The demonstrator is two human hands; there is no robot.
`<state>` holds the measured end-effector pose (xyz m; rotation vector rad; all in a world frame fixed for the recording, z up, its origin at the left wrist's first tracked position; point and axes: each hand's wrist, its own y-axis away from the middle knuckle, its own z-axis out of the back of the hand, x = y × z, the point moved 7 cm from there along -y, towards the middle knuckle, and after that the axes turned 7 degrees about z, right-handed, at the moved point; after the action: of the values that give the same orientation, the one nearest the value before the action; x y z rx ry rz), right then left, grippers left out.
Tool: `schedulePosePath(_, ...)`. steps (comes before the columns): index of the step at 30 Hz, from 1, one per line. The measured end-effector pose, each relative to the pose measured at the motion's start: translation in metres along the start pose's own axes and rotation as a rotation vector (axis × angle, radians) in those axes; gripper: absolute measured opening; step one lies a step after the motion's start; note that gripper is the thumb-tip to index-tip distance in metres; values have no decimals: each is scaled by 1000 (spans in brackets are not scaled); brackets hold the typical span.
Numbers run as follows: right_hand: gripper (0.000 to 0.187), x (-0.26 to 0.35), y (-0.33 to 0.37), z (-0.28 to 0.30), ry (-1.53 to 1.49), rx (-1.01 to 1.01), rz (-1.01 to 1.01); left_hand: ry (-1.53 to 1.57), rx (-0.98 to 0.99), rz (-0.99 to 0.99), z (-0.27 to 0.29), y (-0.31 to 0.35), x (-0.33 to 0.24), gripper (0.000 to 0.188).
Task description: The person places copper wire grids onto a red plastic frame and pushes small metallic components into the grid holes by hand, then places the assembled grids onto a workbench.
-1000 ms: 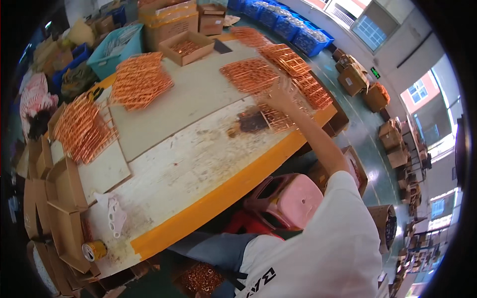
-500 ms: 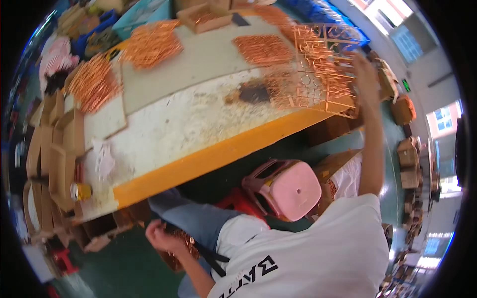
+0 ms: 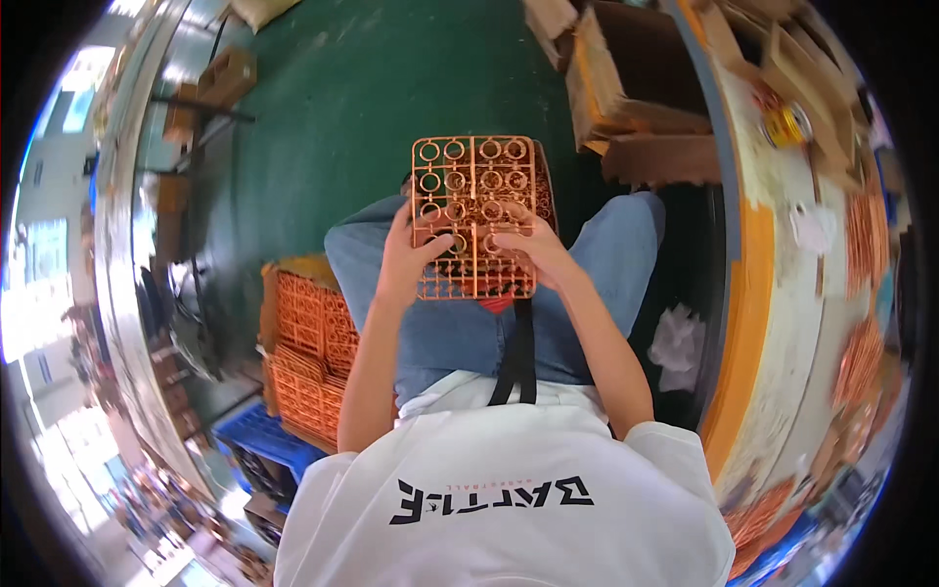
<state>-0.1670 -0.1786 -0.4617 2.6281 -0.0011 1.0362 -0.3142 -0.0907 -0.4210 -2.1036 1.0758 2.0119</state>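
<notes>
A flat copper-coloured plastic sprue frame (image 3: 473, 186) with rows of rings and small pieces lies over my lap. My left hand (image 3: 411, 256) grips its left side, thumb on a ring and fingers at the outer bar. On the other side, my right hand (image 3: 533, 247) holds the frame with the thumb on top near the centre bar. Parts of the fingers are hidden beneath the frame. Under it, a box with loose copper-coloured rings (image 3: 546, 191) shows along the right edge, between my knees.
To my left stands an open carton (image 3: 269, 323) of stacked copper-coloured frames (image 3: 311, 391), beside a blue crate (image 3: 259, 430). At right runs a yellow-edged table (image 3: 748, 323) with more frames (image 3: 866, 245) and a yellow can (image 3: 785, 127). Cardboard boxes (image 3: 636, 108) stand ahead.
My view has swung from the table to my lap. My right hand has come from a frame at the table's edge, and both hands now grip a frame over the box.
</notes>
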Motion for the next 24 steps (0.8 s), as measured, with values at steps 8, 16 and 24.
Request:
schedulePosePath(8,24,-51,-48,49,518,-113,-86,-47,38,237,38,-40,72,32)
schedulePosePath(16,16,-54,-69,77,94,-132,-220,-178,-25,193,43,-105,112,37)
schedulePosePath(24,15,-44,-70,82,646,-178,-104,-149,26,259,30,-110,130,40)
